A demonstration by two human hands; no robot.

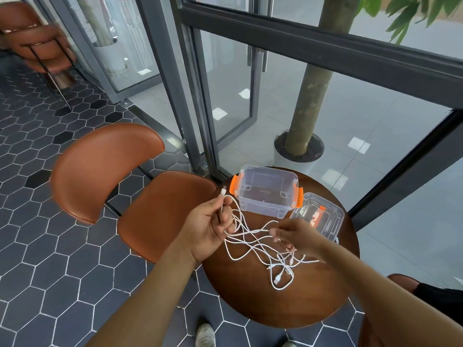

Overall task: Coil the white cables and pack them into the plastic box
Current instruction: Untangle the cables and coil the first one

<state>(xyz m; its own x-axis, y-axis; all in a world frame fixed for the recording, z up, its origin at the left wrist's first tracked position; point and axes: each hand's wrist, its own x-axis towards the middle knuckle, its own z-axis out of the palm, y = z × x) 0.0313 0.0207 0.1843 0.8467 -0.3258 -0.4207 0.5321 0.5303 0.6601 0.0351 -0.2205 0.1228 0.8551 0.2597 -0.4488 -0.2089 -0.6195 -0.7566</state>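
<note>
Left hand (pixel 213 222) and right hand (pixel 292 234) pinch tangled white cables (pixel 260 249) over the round table (pixel 288 304), near the open plastic box (pixel 265 194) at its far edge.

Both hands raised, gripping one cable between them.
Left forearm (pixel 155 279) and right forearm (pixel 370 279) are bare and reach forward, converging. Left hand (pixel 215 221) is palm-up, with fingers curled around a thin white cable (pixel 246 232) whose plug end stands above the thumb. Right hand (pixel 298 236) is palm-down, wrist bent, and pinches the same cable at its fingertips (pixel 273 232). The hands are near each other, not touching.
</note>
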